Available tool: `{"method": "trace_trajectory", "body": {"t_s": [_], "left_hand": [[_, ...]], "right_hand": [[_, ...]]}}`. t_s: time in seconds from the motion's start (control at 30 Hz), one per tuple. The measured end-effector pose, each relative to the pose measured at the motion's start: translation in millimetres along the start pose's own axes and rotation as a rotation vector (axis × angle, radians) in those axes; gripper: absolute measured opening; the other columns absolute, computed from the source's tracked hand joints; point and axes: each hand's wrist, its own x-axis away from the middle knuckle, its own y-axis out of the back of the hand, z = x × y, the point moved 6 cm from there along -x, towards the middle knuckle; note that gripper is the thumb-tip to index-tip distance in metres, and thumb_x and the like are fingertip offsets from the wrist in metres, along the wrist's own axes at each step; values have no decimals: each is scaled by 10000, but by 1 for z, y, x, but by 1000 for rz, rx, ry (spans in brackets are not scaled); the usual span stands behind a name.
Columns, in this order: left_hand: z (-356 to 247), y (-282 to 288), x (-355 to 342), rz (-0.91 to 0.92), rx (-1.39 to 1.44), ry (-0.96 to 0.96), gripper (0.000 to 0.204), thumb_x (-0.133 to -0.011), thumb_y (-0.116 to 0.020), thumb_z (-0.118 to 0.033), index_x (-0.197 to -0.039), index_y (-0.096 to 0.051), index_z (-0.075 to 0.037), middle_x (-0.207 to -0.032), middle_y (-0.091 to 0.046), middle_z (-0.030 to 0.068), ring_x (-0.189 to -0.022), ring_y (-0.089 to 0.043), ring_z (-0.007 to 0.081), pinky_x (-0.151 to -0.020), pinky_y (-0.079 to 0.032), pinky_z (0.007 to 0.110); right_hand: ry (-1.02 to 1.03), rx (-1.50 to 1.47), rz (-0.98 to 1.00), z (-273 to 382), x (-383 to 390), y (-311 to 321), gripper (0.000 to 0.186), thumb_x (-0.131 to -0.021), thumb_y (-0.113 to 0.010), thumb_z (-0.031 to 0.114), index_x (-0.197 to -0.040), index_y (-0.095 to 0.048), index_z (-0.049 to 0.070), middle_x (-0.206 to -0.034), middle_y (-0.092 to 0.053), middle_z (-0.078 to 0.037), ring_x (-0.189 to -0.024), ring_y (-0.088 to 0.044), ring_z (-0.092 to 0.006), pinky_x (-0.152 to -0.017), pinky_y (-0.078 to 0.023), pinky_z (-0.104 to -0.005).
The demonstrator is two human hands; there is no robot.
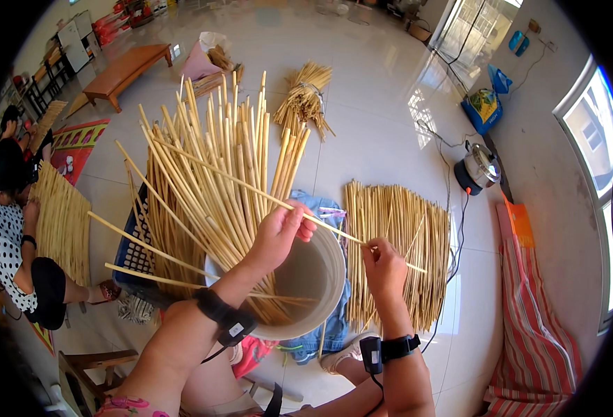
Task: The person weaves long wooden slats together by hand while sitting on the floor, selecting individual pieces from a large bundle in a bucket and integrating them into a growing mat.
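Note:
A long, thin straw-coloured reed stalk (247,186) slants across the middle, gripped at two places. My left hand (283,235) is closed around it above the white bucket (337,278). Farther along toward its lower right end, my right hand (383,267) pinches the same stalk. Many reed stalks (216,167) stand fanned out in the bucket, leaning left and away from me. Under my right hand, a woven mat of reed stalks (397,215) lies on the floor. Both wrists wear black straps with small boxes.
A blue crate (134,243) of reeds stands left of the bucket. Beyond lie a tied reed bundle (303,101) and a low wooden table (127,69). People with reed mats sit at left. An electric pot (478,167), cables and striped cloth (532,333) are at right.

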Motion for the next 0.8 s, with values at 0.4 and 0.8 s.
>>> {"method": "trace_trajectory", "body": {"t_s": [0.4, 0.8], "left_hand": [[86, -3, 22, 204, -961, 225, 528, -867, -598, -286, -1254, -442, 39, -1211, -465, 267, -1192, -439, 389, -1022, -351, 388], [34, 3, 4, -128, -656, -138, 254, -834, -587, -69, -1070, -515, -12, -963, -577, 123, -668, -573, 208, -654, -481, 328]], "right_hand": [[-211, -537, -784, -72, -11, 106, 156, -989, -464, 176, -952, -520, 36, -651, -457, -15, -514, -385, -58, -451, -330, -227], [-209, -861, 62, -8, -7, 19, 175, -996, -431, 197, -945, -520, 54, -627, -511, 1, -492, -461, -58, -440, -355, -178]]}}
